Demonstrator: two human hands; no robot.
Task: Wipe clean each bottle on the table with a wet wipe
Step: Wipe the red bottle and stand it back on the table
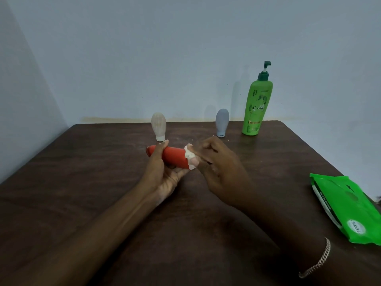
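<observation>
My left hand point(165, 174) grips a red bottle point(173, 156), held on its side above the middle of the brown table point(82, 182). My right hand point(222, 170) presses a crumpled white wet wipe point(190, 158) around the bottle's right end. Three more bottles stand upright near the far edge: a translucent beige one point(158, 125) on its cap at the left, a grey one point(222, 122) on its cap in the middle, and a tall green pump bottle point(255, 108) at the right.
A green pack of wet wipes point(348, 205) lies flat at the table's right edge. A pale wall rises right behind the table's far edge. A chain bracelet point(317, 263) circles my right wrist.
</observation>
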